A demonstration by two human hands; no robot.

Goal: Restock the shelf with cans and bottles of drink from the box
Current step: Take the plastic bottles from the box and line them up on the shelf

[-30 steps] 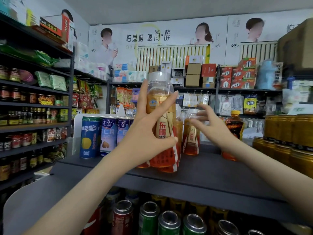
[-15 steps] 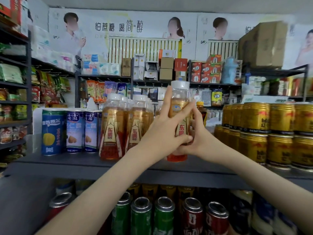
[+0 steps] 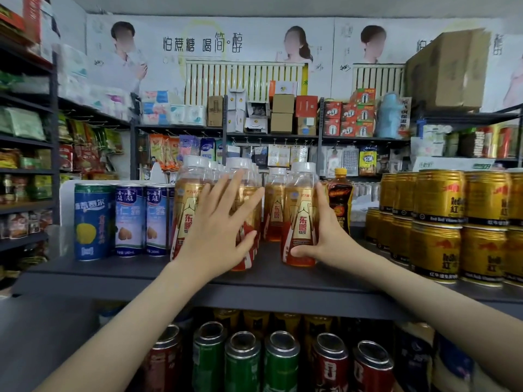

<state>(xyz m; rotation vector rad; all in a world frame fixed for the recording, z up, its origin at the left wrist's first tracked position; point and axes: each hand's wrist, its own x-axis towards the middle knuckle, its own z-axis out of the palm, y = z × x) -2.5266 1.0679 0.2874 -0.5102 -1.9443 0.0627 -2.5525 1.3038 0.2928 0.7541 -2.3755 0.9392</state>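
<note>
The right hand [image 3: 328,239] wraps the white-capped amber plastic drink bottle [image 3: 300,199] standing near the front edge of the dark grey shelf [image 3: 113,274], the left hand [image 3: 218,233] lies flat and spread against the neighbouring bottles [image 3: 184,210], and one careless shove could topple this crowded row forwards.

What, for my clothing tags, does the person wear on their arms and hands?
Nothing that shows. The left arm and right arm are bare to the frame's edge, with no sleeves in view. The left hand and right hand carry no gloves, and no watch, bracelet or ring is visible.
</note>
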